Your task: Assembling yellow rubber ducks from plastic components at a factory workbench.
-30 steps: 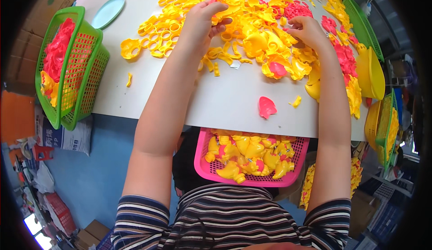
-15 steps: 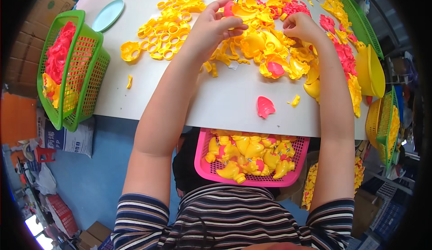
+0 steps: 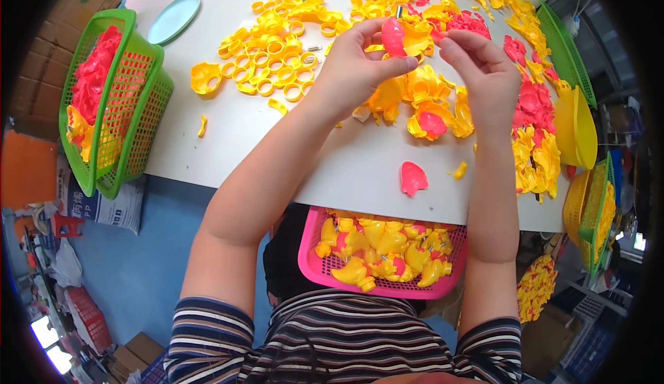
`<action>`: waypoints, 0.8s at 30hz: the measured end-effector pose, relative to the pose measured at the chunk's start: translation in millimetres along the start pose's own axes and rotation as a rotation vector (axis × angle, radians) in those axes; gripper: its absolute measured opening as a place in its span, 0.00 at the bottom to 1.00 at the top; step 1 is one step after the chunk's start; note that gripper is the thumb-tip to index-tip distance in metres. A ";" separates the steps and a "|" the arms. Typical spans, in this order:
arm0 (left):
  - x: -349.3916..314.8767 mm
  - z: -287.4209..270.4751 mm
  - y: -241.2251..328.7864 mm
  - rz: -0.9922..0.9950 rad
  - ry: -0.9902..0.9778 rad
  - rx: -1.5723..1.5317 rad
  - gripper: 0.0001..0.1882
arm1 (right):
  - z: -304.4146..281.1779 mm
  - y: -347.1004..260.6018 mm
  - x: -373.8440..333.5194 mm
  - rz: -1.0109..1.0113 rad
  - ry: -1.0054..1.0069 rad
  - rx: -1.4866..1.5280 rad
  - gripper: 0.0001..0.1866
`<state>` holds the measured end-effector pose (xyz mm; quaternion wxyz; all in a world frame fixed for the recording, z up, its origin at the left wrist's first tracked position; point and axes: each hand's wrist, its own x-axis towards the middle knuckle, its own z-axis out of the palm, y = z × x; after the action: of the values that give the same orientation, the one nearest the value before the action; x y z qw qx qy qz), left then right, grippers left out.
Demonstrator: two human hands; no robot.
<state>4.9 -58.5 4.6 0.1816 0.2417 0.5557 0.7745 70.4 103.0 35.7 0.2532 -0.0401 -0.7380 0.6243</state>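
My left hand [image 3: 356, 62] grips a plastic toy part [image 3: 393, 37] above the table. It has a rounded pink side, a yellow shell beside it and a short metal pin sticking up. Just right of it, my right hand [image 3: 487, 66] is closed, thumb and fingers pinching a small pink piece [image 3: 437, 35] that is mostly hidden. Beneath both hands spreads a loose heap of yellow plastic shells [image 3: 422, 87]. Yellow rings [image 3: 285, 75] lie scattered left of my left hand. A single pink shell [image 3: 413, 179] rests near the table's front edge.
A pink basket [image 3: 315, 253] of yellow-and-pink assembled toys sits at my lap under the table edge. Green baskets [image 3: 131, 100] with pink and yellow parts stand on the left, near a pale blue lid [image 3: 174, 19]. Pink parts [image 3: 532, 104] and a yellow bowl [image 3: 577, 125] are at right.
My left hand has moved right with the toy part, turning its pink side into view. My right hand has come away from the heap with a small pink piece, close beside the toy part.
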 end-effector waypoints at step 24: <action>-10.2 2.5 18.7 -0.163 -0.203 0.018 0.21 | -0.6 -10.8 0.9 -0.510 -0.246 -0.684 0.09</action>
<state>14.4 -68.1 21.3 0.2973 0.2746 0.5589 0.7238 72.6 101.5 46.3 0.2815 0.1364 -0.9130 0.2619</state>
